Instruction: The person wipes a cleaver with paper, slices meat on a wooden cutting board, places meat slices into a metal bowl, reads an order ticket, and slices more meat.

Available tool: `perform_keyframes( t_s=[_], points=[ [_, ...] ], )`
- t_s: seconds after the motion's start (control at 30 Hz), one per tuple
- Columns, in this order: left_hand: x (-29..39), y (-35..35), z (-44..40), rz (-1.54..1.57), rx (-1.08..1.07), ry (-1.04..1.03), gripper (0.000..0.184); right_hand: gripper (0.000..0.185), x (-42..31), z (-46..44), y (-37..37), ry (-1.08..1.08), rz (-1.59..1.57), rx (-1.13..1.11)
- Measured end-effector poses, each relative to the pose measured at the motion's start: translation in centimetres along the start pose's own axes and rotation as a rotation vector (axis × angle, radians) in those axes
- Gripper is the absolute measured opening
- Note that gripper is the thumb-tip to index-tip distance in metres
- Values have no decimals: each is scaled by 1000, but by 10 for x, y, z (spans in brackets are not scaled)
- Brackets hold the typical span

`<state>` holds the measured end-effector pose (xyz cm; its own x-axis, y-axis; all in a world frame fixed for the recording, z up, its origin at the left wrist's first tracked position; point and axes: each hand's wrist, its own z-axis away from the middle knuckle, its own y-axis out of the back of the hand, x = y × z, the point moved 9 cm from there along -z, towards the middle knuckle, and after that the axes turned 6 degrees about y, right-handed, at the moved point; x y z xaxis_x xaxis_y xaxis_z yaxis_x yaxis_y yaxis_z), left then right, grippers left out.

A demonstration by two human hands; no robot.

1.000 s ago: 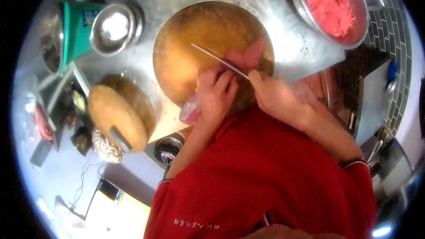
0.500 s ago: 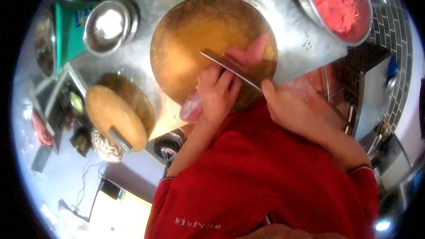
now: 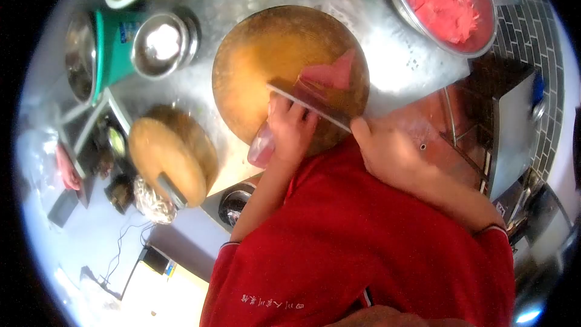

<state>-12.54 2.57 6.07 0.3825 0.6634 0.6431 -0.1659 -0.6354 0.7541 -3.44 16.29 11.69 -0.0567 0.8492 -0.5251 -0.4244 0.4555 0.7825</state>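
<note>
1. The left hand (image 3: 292, 130) curls over the meat (image 3: 261, 148), holding it; the right hand (image 3: 392, 150) grips the knife (image 3: 310, 107).
2. The meat crosses the round board's (image 3: 284, 36) near-left edge.
3. Counter (image 3: 402, 79) spans between board and metal bowl (image 3: 491, 27).

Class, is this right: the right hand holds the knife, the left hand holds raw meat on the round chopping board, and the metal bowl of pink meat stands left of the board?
Wrong side: in the head view, the metal bowl stands right of the round chopping board. The right hand holds the knife and the left hand holds raw meat.
</note>
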Motion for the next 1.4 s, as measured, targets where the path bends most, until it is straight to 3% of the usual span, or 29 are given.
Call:
perform_keyframes(
  t_s=[0.23, 0.43, 0.63, 0.83, 1.13, 1.23, 1.33, 1.4],
  points=[
    [-2, -3, -3, 11, -41, -8, 32, 11, 11, 23, -2, -145, -75, -196],
    [-7, -3, -2, 19, -94, 27, 37, 13, 6, -29, -7, -36, -227, -15],
    [-5, -2, -1, 37, -81, 22, 39, 13, 0, -53, -21, -20, -100, -73],
    [-5, -1, -2, 32, -73, -1, 32, 12, 8, -6, -13, -144, -122, -121],
    [-6, -3, -1, 20, -49, -8, 29, 16, -6, -102, -18, 108, -113, 147],
    [-6, 0, 5, 7, -95, 40, 30, 18, 11, -71, -30, 15, -115, 89],
    [-7, 0, 3, 35, -83, 38, 30, 22, 37, -5, -44, -166, -73, -261],
    [-7, 2, 5, 34, -69, 38, 29, 25, 41, -3, -48, -168, -85, -280]
  ],
)
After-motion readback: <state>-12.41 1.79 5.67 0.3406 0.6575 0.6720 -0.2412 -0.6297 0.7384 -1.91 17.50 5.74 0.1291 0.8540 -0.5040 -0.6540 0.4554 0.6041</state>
